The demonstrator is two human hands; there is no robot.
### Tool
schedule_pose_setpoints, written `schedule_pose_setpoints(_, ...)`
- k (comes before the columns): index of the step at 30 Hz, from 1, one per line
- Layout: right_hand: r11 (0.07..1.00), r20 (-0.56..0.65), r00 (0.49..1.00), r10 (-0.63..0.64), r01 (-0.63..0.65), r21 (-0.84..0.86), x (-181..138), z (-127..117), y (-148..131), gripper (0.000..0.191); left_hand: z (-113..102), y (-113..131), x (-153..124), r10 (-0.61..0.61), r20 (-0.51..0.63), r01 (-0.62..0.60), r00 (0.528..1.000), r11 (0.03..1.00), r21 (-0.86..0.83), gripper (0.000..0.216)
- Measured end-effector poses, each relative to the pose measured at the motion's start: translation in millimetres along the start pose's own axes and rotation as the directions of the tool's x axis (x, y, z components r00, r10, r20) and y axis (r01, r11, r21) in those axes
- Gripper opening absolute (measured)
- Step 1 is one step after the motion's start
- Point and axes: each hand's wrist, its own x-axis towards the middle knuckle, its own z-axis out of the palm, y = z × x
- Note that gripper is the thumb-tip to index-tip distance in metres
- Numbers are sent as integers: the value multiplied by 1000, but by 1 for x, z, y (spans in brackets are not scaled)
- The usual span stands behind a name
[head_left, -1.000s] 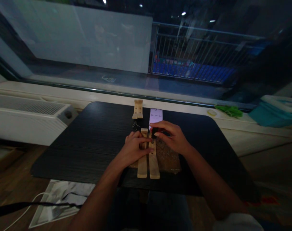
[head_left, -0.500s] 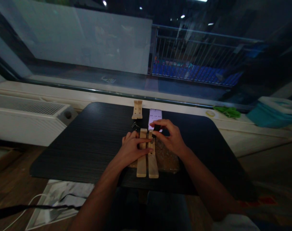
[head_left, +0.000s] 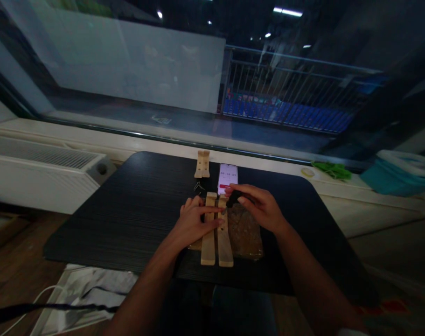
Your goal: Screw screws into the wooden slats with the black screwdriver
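Two long pale wooden pieces [head_left: 225,249] lie side by side on a brown board [head_left: 245,233]; the right one has holes in it. My left hand [head_left: 194,221] reaches over both from the left, its thumb and index finger pressing on the right piece near a hole. A small greyish bit shows at the index fingertip, too blurred to name. My right hand [head_left: 261,205] is closed on a small black tool [head_left: 233,199], tilted with its lower end near my left index fingertip. The tool's exact kind is unclear.
A phone [head_left: 228,173] with a lit timer screen lies beyond my hands. Another pair of wooden pieces [head_left: 202,165] and some small metal parts [head_left: 198,187] are left of it. The windowsill holds a tape roll [head_left: 307,172], a green cloth [head_left: 333,171] and a teal container [head_left: 390,175].
My right hand has shifted right, and the black tool has gone from nearly upright to more tilted. My left hand stays on the wood. The camera view has tipped up slightly.
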Motion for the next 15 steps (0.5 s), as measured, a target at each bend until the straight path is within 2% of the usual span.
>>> schedule_pose_setpoints(4, 997, -59, 996, 71, -70, 30, -3, 1, 4, 32, 0, -1, 0, -2, 5, 2, 1000, 1000, 11, 30)
schedule_pose_setpoints(8, 999, -127, 991, 52, -52, 5, -2, 4, 4, 24, 2, -3, 1, 9, -5, -9, 1000, 1000, 9, 30)
schedule_pose_setpoints(15, 1000, -260, 965, -11, 6, -22, -1, 16, 5, 24, 6, -5, 2, 11, -31, -11, 999, 1000, 4, 30)
